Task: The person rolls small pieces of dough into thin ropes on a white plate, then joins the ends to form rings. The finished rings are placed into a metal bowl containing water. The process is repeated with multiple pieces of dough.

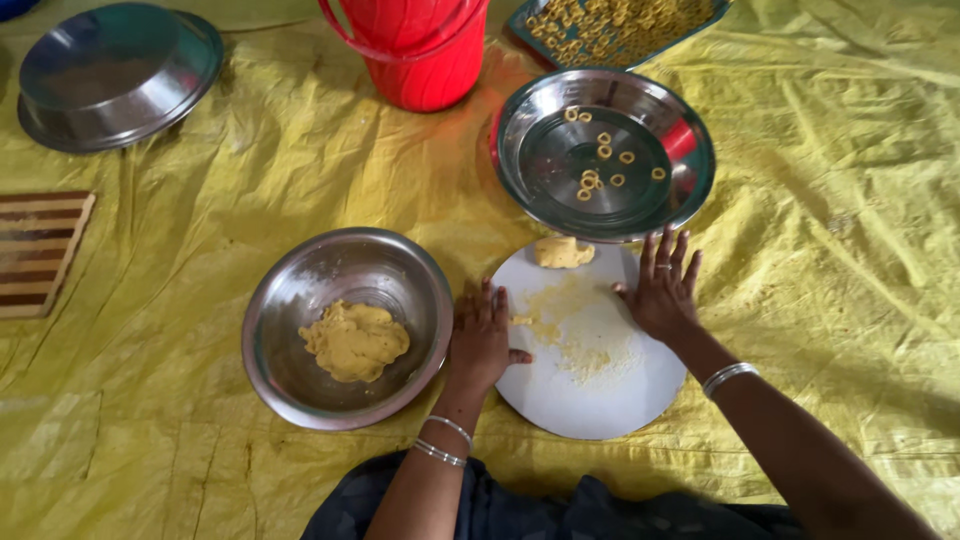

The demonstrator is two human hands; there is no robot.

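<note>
My left hand (482, 335) rests flat on the left edge of a round white board (590, 385), fingers together, holding nothing. My right hand (662, 285) lies flat on the board's upper right edge with fingers spread. A small lump of yellow dough (562, 252) sits at the board's far edge, and yellow crumbs are smeared across its middle. Left of the board, a steel bowl (300, 290) holds a larger mass of yellow dough (354, 341). Beyond the board, a steel plate (530, 120) carries several small dough rings (600, 160).
A red bucket (420, 50) stands at the top centre. A tray (520, 22) filled with several dough rings is at the top right. An upturned steel basin (115, 75) lies at the top left, a striped wooden board (40, 250) at the left. Yellow sheet (830, 200) covers the floor.
</note>
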